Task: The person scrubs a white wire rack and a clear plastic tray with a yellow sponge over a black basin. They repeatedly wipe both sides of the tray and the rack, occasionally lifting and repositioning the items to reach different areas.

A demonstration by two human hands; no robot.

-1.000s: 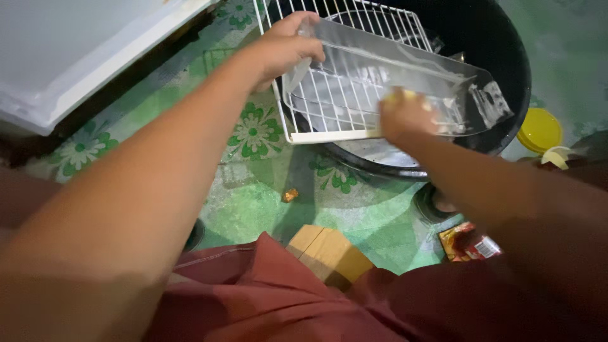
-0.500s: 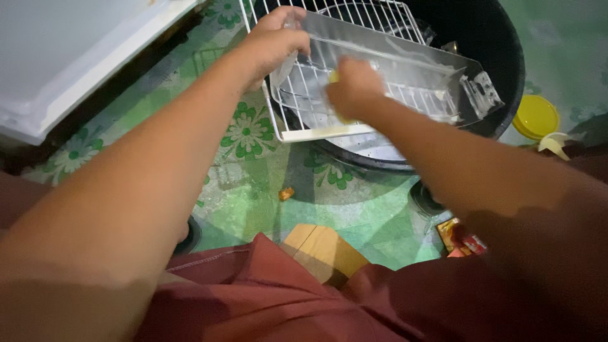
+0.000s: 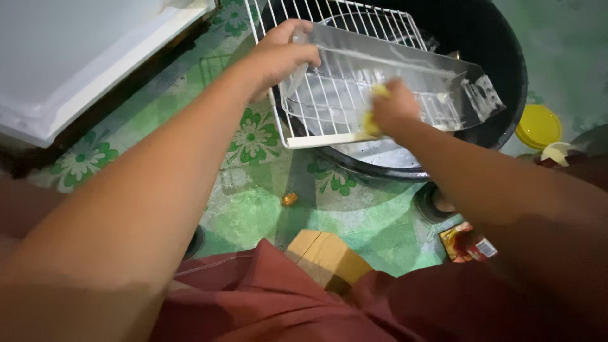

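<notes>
- Head view looks down past your maroon-clad lap (image 3: 266, 297) at a large round black plastic tub (image 3: 506, 63) standing on a green floor covering with a white flower pattern (image 3: 253, 136).
- Inside that tub a white wire rack (image 3: 329, 101) leans with its near edge over the rim, and a pale, wet-looking surface shows beneath it at the tub's near side; you cannot tell from here what else lies under the rack.
- Your left hand (image 3: 282, 54) is clamped on the left end of a long clear plastic tray (image 3: 405, 76), thumb and fingers closed over its corner, holding it tilted above the rack and the tub.
- Your right hand (image 3: 394, 107) is closed around a yellow sponge (image 3: 370, 120) and presses it against the near wall of the clear tray, about midway along it.
- Beside the tub on the right lies a round yellow lid (image 3: 538, 125); a red printed packet (image 3: 465, 244) lies on the floor near your right knee, and a pale wooden block (image 3: 326, 256) sits just in front of your lap.
- A white flat panel (image 3: 76, 57) fills the upper left corner.
- Compared with half a second ago, your right hand has slid rightward along the tray, back toward the spot it held a second ago; your left hand keeps the same grip on the tray's end.
</notes>
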